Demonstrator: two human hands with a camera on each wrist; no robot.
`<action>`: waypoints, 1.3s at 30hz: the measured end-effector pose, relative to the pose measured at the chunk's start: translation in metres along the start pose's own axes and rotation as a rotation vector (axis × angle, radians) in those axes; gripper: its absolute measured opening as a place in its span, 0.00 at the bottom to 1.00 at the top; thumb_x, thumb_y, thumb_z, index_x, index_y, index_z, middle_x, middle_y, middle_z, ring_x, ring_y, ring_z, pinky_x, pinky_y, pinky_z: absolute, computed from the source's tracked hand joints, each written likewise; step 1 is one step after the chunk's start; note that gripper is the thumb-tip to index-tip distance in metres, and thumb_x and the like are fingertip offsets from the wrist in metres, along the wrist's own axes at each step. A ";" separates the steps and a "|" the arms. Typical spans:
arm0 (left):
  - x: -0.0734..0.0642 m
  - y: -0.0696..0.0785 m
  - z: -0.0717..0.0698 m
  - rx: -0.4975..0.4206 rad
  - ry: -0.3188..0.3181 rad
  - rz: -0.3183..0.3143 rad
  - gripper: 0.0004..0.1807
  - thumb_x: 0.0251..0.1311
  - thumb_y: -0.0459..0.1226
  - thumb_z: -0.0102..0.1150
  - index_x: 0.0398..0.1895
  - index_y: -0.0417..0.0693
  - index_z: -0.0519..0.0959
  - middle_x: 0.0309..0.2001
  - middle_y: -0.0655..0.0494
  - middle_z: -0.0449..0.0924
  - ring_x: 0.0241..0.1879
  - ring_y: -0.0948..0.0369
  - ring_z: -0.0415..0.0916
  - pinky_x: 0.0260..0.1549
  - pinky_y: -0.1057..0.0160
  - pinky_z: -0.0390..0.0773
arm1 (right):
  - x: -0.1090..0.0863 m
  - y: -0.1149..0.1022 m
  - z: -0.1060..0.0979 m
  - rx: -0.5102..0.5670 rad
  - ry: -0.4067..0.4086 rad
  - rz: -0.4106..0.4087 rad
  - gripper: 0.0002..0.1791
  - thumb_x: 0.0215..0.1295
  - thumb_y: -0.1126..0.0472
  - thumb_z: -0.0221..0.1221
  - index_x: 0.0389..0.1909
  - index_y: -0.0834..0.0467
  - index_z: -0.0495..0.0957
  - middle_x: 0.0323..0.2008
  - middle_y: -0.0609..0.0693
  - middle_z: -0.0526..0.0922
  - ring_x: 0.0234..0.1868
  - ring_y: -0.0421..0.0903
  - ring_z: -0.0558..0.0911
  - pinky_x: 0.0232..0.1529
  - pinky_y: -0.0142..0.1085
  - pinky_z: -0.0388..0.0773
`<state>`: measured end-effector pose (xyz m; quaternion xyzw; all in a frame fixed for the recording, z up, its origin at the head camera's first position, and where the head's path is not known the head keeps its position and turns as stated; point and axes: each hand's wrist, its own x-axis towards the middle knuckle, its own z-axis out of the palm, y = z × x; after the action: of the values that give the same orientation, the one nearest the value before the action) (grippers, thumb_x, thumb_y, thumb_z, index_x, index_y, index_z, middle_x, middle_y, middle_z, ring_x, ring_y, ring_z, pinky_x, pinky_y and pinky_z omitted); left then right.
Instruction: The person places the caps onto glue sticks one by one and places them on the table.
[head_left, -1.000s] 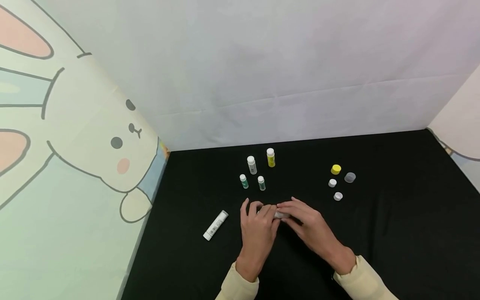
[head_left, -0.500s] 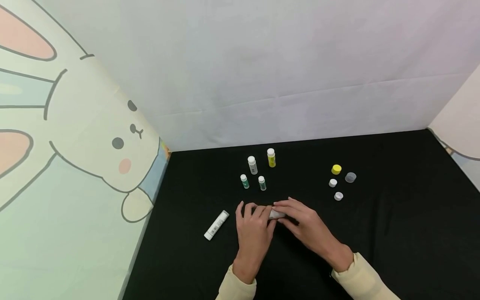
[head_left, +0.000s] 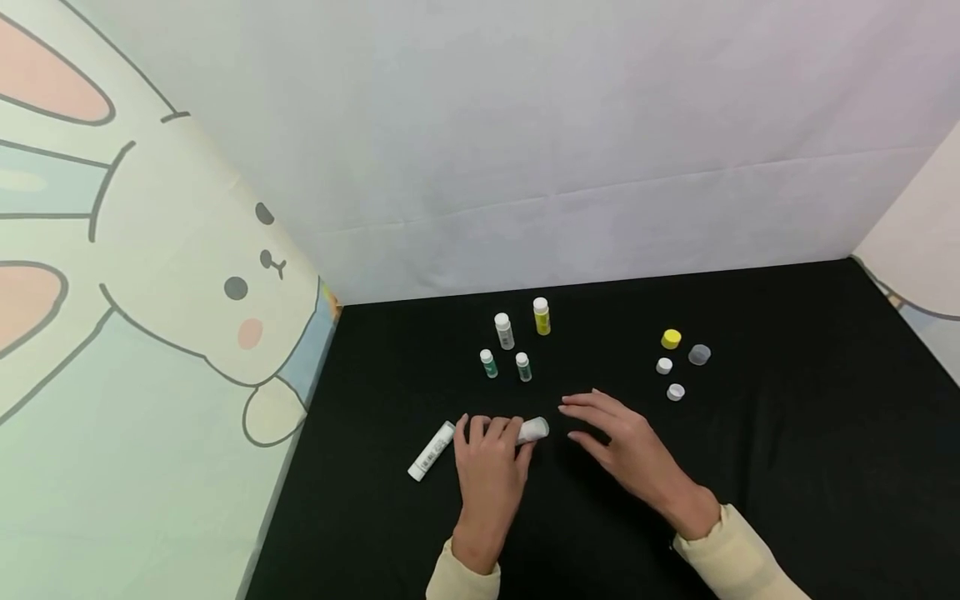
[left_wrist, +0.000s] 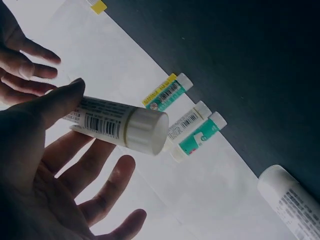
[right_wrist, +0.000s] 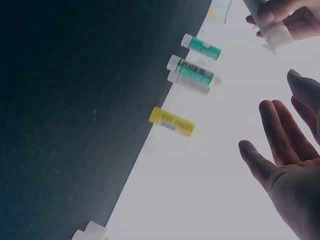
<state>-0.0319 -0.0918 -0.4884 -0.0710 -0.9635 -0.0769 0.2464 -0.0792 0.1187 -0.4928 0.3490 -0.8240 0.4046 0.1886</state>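
Observation:
My left hand (head_left: 489, 475) grips a white glue stick (left_wrist: 102, 120) with a barcode label, holding it sideways between thumb and fingers. Its ridged, whitish end points away from the thumb in the left wrist view, and its other end (head_left: 534, 429) sticks out toward the right hand. Apart from it, my right hand (head_left: 626, 450) hovers over the table with fingers spread and nothing in them. A second white glue stick (head_left: 432, 451) lies slantwise on the black cloth, just left of the left hand.
Beyond the hands stand a yellow glue stick (head_left: 542, 317), a white one (head_left: 505, 332) and two small green ones, one left (head_left: 489, 363) and one right (head_left: 523, 367). Loose caps lie at the right: yellow (head_left: 671, 339), translucent (head_left: 700, 355), and white ones (head_left: 664, 366). A pale wall (head_left: 555, 167) closes the back.
My right hand has let go of the glue stick and moved slightly right. The left hand has shifted left with the glue stick, baring its right end.

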 end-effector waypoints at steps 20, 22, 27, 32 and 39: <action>-0.008 -0.021 0.003 0.034 0.007 -0.094 0.18 0.47 0.44 0.86 0.40 0.50 0.90 0.39 0.55 0.89 0.43 0.50 0.80 0.59 0.39 0.76 | -0.008 0.018 -0.016 -0.060 0.027 0.081 0.28 0.48 0.77 0.78 0.51 0.58 0.87 0.55 0.52 0.87 0.55 0.52 0.87 0.74 0.40 0.68; -0.009 -0.022 0.005 0.040 0.014 -0.095 0.19 0.46 0.43 0.87 0.40 0.50 0.90 0.39 0.55 0.89 0.43 0.50 0.80 0.59 0.41 0.76 | -0.009 0.020 -0.018 -0.068 0.031 0.087 0.27 0.48 0.77 0.78 0.51 0.59 0.87 0.55 0.52 0.87 0.55 0.53 0.87 0.73 0.43 0.70; -0.010 -0.026 0.007 0.050 0.008 -0.104 0.18 0.46 0.43 0.87 0.40 0.50 0.90 0.39 0.54 0.89 0.43 0.50 0.80 0.58 0.42 0.77 | -0.012 0.026 -0.025 -0.083 0.041 0.116 0.27 0.47 0.78 0.78 0.51 0.60 0.88 0.55 0.53 0.87 0.55 0.54 0.87 0.76 0.33 0.64; -0.011 -0.029 0.008 0.050 -0.013 -0.138 0.17 0.47 0.41 0.86 0.40 0.48 0.90 0.39 0.52 0.89 0.45 0.48 0.81 0.57 0.41 0.77 | -0.013 0.032 -0.032 -0.102 0.049 0.131 0.27 0.46 0.79 0.78 0.50 0.61 0.87 0.55 0.54 0.87 0.54 0.54 0.86 0.68 0.16 0.60; -0.012 -0.034 0.007 0.084 -0.062 -0.182 0.16 0.48 0.41 0.85 0.38 0.48 0.90 0.37 0.50 0.89 0.45 0.46 0.81 0.57 0.38 0.76 | -0.015 0.040 -0.044 -0.136 0.059 0.143 0.27 0.46 0.79 0.78 0.50 0.61 0.87 0.54 0.56 0.87 0.51 0.53 0.86 0.59 0.11 0.62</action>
<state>-0.0305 -0.1246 -0.5044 0.0250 -0.9755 -0.0562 0.2111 -0.0962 0.1771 -0.4969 0.2633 -0.8665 0.3702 0.2068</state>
